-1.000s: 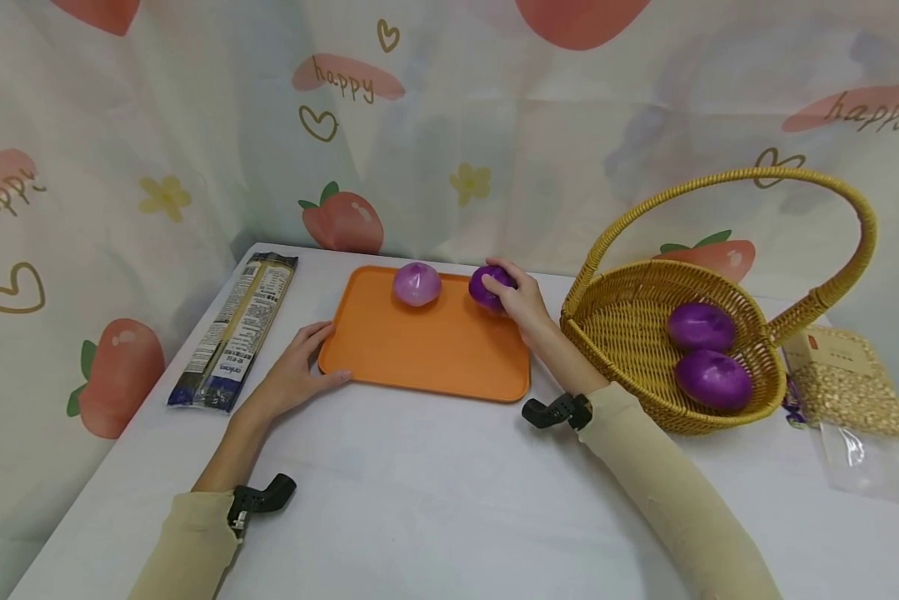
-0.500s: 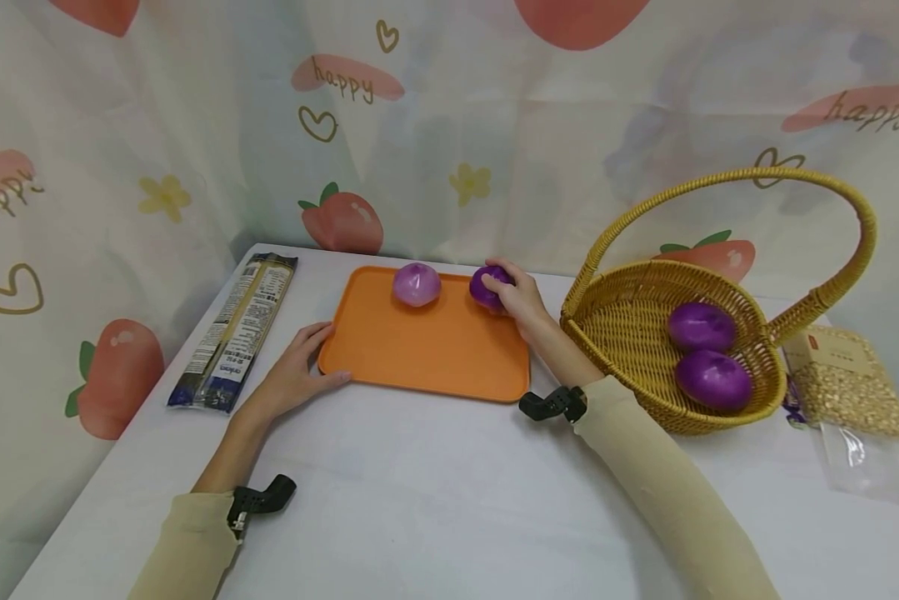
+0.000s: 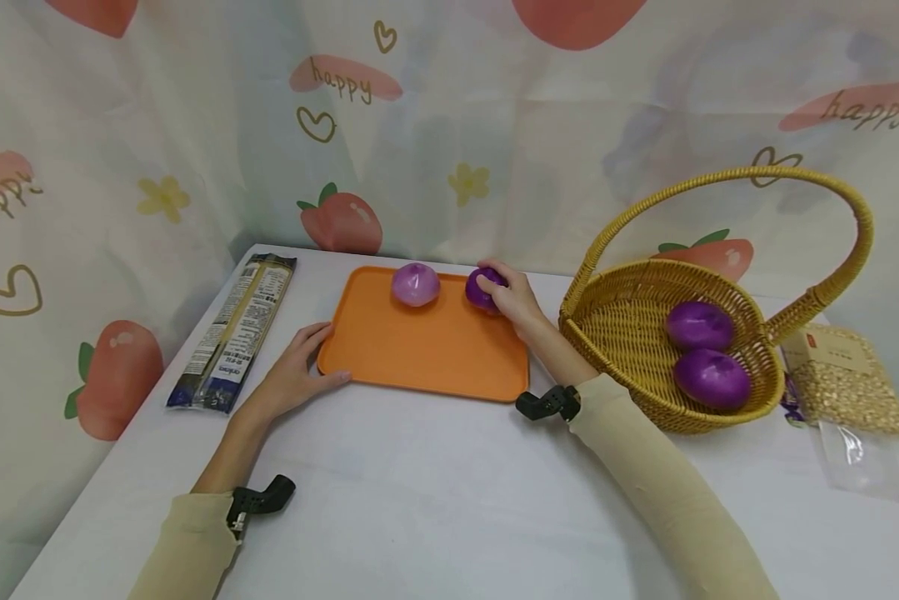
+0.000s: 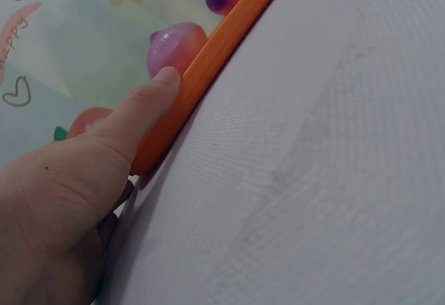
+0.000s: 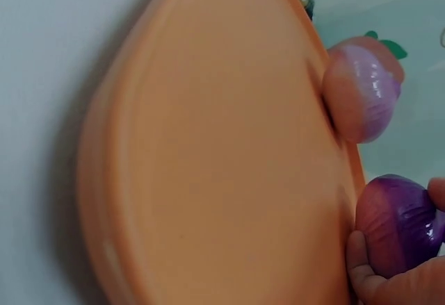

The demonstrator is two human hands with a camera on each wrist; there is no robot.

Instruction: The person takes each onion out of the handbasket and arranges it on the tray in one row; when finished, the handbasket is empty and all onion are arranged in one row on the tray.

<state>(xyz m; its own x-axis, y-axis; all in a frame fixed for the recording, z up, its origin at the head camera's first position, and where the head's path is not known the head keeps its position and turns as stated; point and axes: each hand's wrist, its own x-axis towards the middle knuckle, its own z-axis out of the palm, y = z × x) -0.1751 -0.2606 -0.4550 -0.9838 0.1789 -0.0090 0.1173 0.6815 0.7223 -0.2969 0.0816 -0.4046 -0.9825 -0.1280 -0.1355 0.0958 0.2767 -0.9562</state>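
In the head view my right hand point(image 3: 522, 302) grips a dark purple onion point(image 3: 479, 288) at the back right of an orange tray point(image 3: 419, 350). The right wrist view shows a thumb and fingers around this onion point(image 5: 393, 225), down at the tray's far rim. A paler purple onion point(image 3: 415, 285) sits apart from it, left along the same rim. My left hand point(image 3: 296, 372) holds the tray's near left corner, its thumb point(image 4: 149, 103) laid along the rim. Its other fingers are mostly hidden in the left wrist view.
A wicker basket point(image 3: 621, 333) with a tall handle stands on the right, two purple onions point(image 3: 713, 379) inside. Behind it lies a clear bag of grain point(image 3: 842, 379). A long flat packet point(image 3: 235, 333) is at the left. A printed curtain point(image 3: 419, 125) backs the white table point(image 3: 419, 500).
My right hand has shifted very slightly left with the dark purple onion in its grip. The left hand, the tray and the paler onion look still.
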